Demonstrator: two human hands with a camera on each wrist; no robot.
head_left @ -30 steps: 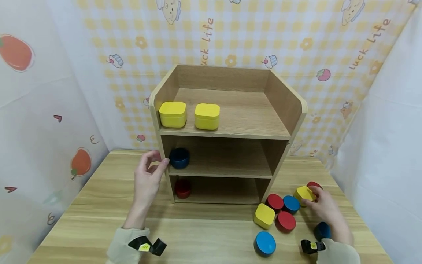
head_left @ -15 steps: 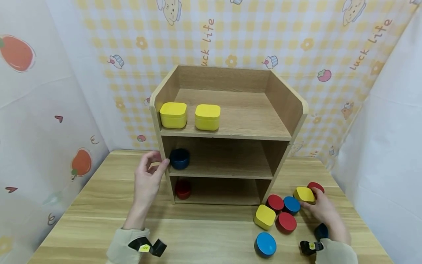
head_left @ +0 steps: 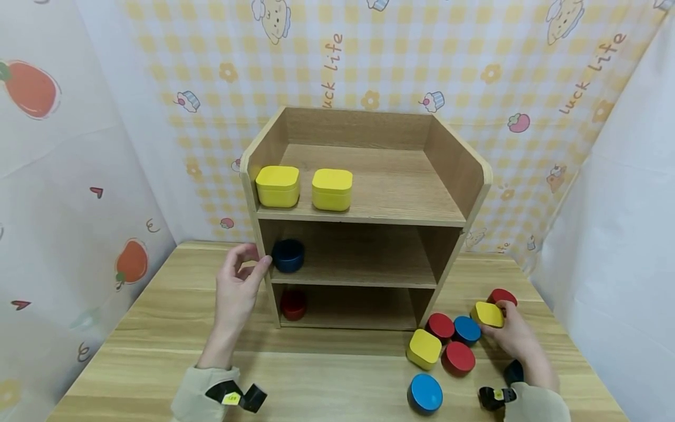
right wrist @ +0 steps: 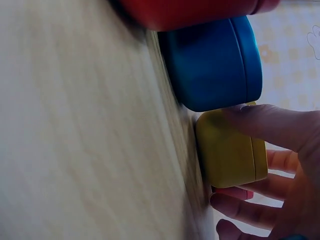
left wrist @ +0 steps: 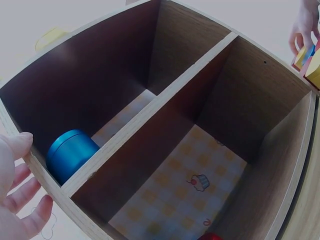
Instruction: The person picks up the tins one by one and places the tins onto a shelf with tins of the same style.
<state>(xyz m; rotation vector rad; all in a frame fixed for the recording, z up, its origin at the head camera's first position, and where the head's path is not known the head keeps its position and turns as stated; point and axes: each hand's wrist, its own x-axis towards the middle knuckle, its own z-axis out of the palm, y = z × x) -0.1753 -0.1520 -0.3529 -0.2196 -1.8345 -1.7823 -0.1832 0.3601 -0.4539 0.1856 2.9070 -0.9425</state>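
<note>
At the left side of the wooden shelf unit (head_left: pixel 369 218), my left hand (head_left: pixel 238 281) holds the side panel, its thumb at the front edge and its fingers curled along the outside. Just inside that panel, a round blue tin (head_left: pixel 287 255) stands on the middle shelf. My right hand (head_left: pixel 517 334) has thumb and fingers on opposite sides of a yellow lidded tin (right wrist: pixel 227 150) with rounded corners, low at the tabletop. Beside this tin are a round blue tin (right wrist: pixel 215 65) and a red tin (head_left: pixel 502 296).
Two yellow tins (head_left: pixel 331 190) stand on the top shelf, and a red tin (head_left: pixel 293 305) on the bottom one. On the table right of the unit are red tins (head_left: pixel 459 358), another yellow tin (head_left: pixel 424 349) and a blue tin (head_left: pixel 425 394) nearer the front.
My right hand has shifted slightly to the left, its fingers now closer around the yellow tin. My left hand has stayed at the shelf panel.
</note>
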